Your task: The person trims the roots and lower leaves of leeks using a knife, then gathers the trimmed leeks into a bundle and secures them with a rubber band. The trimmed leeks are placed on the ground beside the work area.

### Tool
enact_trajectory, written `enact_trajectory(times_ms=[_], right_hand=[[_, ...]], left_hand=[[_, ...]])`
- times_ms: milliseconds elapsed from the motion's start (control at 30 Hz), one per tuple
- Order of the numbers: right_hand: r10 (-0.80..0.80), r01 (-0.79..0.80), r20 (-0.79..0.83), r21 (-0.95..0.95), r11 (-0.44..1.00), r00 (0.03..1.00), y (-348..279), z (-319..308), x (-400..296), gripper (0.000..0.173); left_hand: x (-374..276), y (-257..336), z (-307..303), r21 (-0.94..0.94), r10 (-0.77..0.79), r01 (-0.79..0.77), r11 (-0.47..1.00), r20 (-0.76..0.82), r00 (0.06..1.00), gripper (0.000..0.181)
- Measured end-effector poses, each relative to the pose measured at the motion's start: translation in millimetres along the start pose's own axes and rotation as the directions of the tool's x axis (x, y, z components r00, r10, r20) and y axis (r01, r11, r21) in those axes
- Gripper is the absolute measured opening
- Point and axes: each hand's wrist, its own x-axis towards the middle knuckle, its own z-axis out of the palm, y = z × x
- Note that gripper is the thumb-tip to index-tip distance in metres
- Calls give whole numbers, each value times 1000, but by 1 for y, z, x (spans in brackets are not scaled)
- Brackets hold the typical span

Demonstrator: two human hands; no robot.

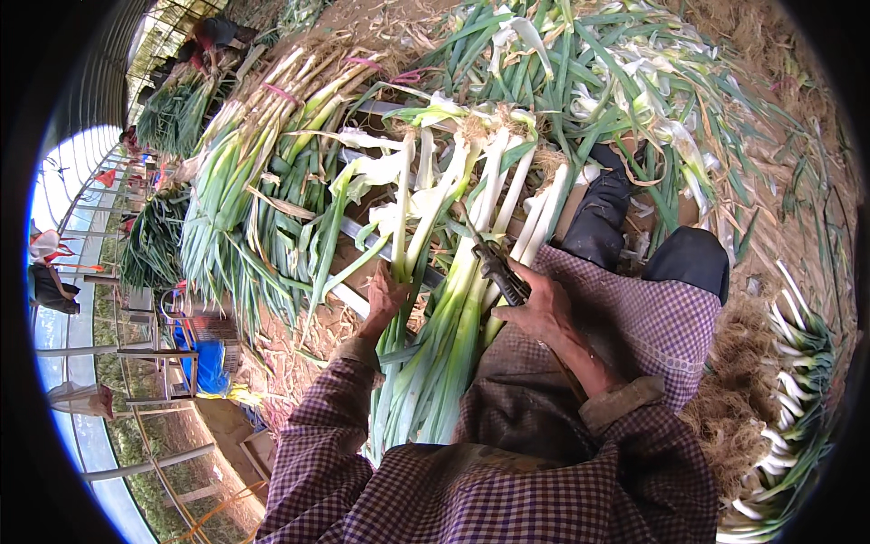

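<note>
My left hand [389, 299] grips a few long green onions [406, 224] around their stalks, root ends pointing away from me. In my right hand [544, 307] is a dark air blow gun [499, 268] with a thin nozzle, angled up and left over the stalks. A hose [569, 381] runs back from it beside my forearm. Between my hands, under the nozzle, lies a sheaf of pale-stalked green onions [455, 319], its leaves reaching towards my lap. Loose whitish peeled skins [380, 173] hang among the stalks. My right fingers hide part of the gun's handle.
A tied bundle of unpeeled green onions [238, 170] rests to the left on a metal frame [353, 231]. Stripped leaves [612, 81] heap up ahead. White-stalked onions [788, 394] with bushy roots line the right. Another person [214, 37] bends over at the far left, near a blue bag [214, 360].
</note>
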Motion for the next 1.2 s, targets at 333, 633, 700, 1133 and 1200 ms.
enact_trajectory(times_ms=[333, 633, 700, 1133, 1200], right_hand=[[-52, 50, 42, 51, 997, 998, 1, -1, -22, 89], [-213, 177, 200, 184, 967, 956, 5, -16, -56, 89], [-141, 97, 164, 252, 963, 976, -3, -29, -64, 90], [-170, 146, 187, 136, 980, 968, 4, -35, -75, 83], [-78, -16, 486, 187, 982, 870, 0, -42, -79, 84]], left_hand=[[4, 27, -21, 150, -14, 15, 989, -9, 1000, 60], [-11, 44, -66, -588, 149, 142, 796, 418, 896, 41], [-12, 60, -65, -552, 27, 320, 770, 529, 848, 35], [-27, 82, -90, -682, -43, 357, 639, 431, 901, 25], [-27, 94, -102, -689, -74, 329, 646, 372, 925, 23]])
